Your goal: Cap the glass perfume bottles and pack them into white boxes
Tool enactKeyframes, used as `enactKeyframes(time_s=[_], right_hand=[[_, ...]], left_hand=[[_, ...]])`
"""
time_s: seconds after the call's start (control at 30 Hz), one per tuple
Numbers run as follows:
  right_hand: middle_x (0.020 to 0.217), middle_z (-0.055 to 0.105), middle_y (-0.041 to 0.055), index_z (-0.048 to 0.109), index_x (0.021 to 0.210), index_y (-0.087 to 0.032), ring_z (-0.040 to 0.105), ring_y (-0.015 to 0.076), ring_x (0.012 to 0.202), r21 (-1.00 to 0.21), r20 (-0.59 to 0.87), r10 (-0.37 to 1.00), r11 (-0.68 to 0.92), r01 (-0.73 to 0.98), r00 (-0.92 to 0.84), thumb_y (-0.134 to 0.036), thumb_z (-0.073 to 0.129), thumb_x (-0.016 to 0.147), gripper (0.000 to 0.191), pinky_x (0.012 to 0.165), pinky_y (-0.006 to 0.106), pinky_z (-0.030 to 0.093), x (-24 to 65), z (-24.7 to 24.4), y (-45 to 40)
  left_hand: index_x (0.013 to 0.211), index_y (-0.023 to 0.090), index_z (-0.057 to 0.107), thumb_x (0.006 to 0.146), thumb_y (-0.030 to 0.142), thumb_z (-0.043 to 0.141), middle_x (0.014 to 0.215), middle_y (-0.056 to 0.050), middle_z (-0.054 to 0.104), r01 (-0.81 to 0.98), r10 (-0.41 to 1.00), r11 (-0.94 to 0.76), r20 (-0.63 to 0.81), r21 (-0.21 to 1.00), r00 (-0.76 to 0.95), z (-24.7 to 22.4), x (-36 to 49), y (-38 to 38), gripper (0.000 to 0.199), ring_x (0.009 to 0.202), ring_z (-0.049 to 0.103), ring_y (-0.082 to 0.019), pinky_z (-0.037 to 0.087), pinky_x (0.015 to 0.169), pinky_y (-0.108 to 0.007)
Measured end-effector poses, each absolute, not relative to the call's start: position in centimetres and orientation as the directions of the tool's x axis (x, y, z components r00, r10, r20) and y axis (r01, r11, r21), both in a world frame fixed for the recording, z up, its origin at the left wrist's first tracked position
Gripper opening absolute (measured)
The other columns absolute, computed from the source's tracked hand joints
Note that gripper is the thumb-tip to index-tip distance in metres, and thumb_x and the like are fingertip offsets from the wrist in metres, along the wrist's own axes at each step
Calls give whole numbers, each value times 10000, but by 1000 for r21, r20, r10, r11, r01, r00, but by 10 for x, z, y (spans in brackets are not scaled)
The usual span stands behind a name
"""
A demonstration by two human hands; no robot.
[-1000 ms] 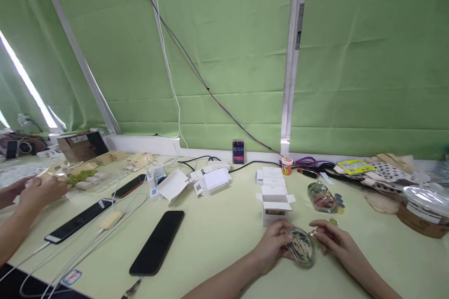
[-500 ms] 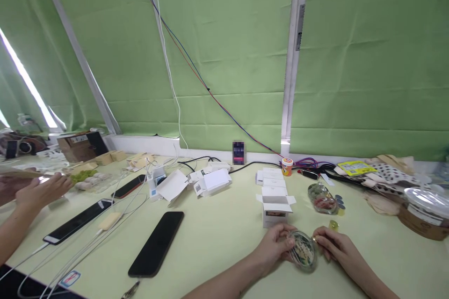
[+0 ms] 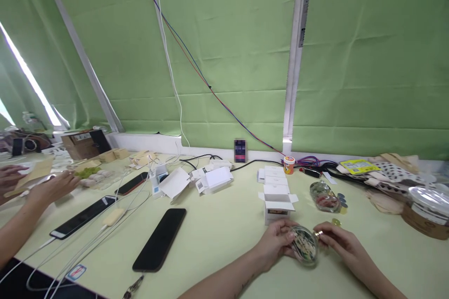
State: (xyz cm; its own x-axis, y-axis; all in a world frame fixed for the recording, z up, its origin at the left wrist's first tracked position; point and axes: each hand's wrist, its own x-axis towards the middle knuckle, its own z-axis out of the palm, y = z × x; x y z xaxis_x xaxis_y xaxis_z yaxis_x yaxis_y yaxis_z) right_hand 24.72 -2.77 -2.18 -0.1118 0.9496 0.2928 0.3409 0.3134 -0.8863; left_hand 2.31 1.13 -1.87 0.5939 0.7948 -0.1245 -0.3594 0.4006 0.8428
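Observation:
My left hand is closed around the left edge of a clear, round, flat container with a cream-and-green pattern inside, held tilted above the table. At its right edge my right hand pinches a small gold-coloured piece. Whether that piece is joined to the container cannot be made out. Just beyond my right fingers lies a small yellow disc. An open white box stands behind my left hand. Farther back is a second clear container with red and green contents, beside several small dark discs.
A black phone lies left of my forearm, with cables and another phone beyond. At far left a co-worker's hand handles a tan paper piece. White cartons, an orange tub and a lidded bowl stand farther back.
The gold piece shows more clearly between my right fingertips and the container. The view has shifted slightly. At far left, the co-worker's hands and the tan paper piece have moved.

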Motion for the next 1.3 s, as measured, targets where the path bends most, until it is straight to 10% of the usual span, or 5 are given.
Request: enactKeyframes(time_s=[0.37, 0.7, 0.93, 1.3], right_hand=[[527, 574, -26, 672, 802, -190, 568, 131, 435, -939, 172, 974, 208, 275, -149, -540, 519, 867, 388, 401, 207, 440, 245, -41, -25], [556, 634, 6, 725, 842, -189, 585, 147, 435, -904, 212, 966, 252, 346, -150, -554, 510, 856, 424, 415, 229, 466, 247, -26, -25], [880, 753, 71, 731, 973, -228, 703, 223, 764, -886, 281, 956, 292, 361, -84, -443, 624, 824, 283, 689, 279, 572, 249, -11, -30], [601, 633, -5, 688, 840, -210, 589, 150, 507, -913, 205, 965, 248, 323, -163, -484, 531, 884, 320, 491, 230, 482, 247, -23, -29]], left_hand=[[953, 126, 687, 537, 395, 891, 878, -76, 661, -339, 782, 366, -89, 867, 617, -23, 22, 8, 536, 689, 639, -151, 541, 530, -227], [943, 124, 683, 563, 353, 884, 888, -83, 666, -347, 783, 387, -106, 854, 613, -21, 22, 10, 487, 666, 634, -142, 555, 527, -236], [958, 121, 669, 586, 353, 869, 875, -79, 662, -385, 787, 397, -93, 833, 609, -23, 23, 12, 481, 657, 644, -150, 565, 527, -252], [932, 123, 682, 577, 342, 874, 849, -73, 676, -351, 785, 388, -106, 852, 611, -25, 21, 10, 460, 658, 638, -150, 533, 539, -243]])
